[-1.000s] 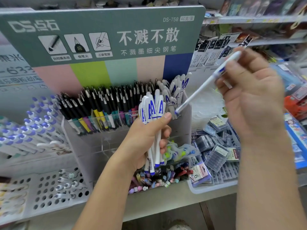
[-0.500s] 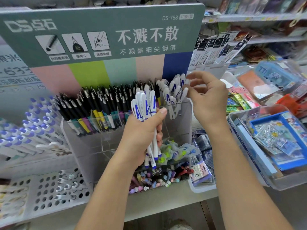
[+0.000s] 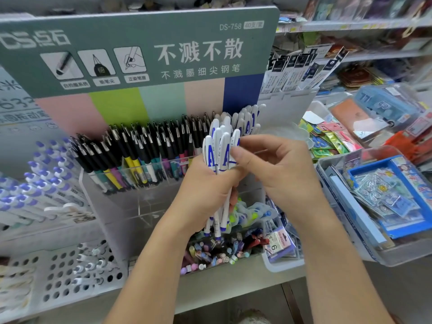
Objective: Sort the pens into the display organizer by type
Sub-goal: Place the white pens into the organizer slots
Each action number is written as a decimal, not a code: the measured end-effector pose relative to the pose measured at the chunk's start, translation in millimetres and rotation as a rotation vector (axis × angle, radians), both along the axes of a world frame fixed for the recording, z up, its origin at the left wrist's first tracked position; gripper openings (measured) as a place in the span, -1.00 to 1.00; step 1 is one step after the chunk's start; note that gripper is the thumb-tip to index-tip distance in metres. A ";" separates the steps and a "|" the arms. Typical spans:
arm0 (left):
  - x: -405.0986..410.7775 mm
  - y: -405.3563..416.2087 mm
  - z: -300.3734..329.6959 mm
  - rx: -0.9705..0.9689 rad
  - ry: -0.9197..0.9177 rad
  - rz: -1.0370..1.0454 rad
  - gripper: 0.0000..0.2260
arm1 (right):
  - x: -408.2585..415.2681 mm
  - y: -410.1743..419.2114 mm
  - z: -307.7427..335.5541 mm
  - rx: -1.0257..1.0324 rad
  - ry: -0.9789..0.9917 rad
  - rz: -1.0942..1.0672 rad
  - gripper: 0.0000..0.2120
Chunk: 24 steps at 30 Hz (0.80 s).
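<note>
Bundle of white blue-lettered plastic pens [image 3: 221,157] clenched in left hand [image 3: 205,195]; one cap pinched by right hand [image 3: 278,169]. Should be drawn straight up, slotted at clear acrylic organizer's [image 3: 140,206] right end.

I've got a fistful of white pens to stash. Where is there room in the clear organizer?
The organizer's clear middle tier below the black pens looks bare. The back-right corner holds white pens already, with slim gaps. The bottom bin of small pens is crowded.
</note>
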<state>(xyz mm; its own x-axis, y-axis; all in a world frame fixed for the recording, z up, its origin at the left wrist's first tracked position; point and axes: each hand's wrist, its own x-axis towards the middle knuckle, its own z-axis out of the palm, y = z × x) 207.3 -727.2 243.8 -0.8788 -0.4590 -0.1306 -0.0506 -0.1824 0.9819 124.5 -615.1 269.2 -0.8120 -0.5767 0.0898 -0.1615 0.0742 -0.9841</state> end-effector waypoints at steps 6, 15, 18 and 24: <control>0.2 -2.6 -0.5 -0.017 -0.014 -0.071 -0.89 | 0.2 -8.1 -8.8 -0.044 -0.314 -0.021 -0.89; 12.7 -1.7 -4.0 0.329 -0.056 -0.029 -0.85 | -19.8 -0.6 3.2 -0.410 -0.323 -0.332 -0.88; 12.7 -5.4 -3.5 0.364 -0.077 0.087 -0.88 | -41.2 4.2 10.2 -0.591 -0.141 -0.569 -0.87; 4.9 -8.1 -0.5 0.378 -0.072 0.192 -0.87 | -54.8 -12.6 3.9 -0.459 0.178 -0.573 -0.91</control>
<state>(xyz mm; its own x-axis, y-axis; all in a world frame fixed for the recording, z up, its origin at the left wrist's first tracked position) 212.2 -735.2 243.3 -0.7647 -0.5213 -0.3789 -0.0470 -0.5412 0.8396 69.8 -627.6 273.1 -0.9244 0.0585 0.3769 -0.3803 -0.2166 -0.8991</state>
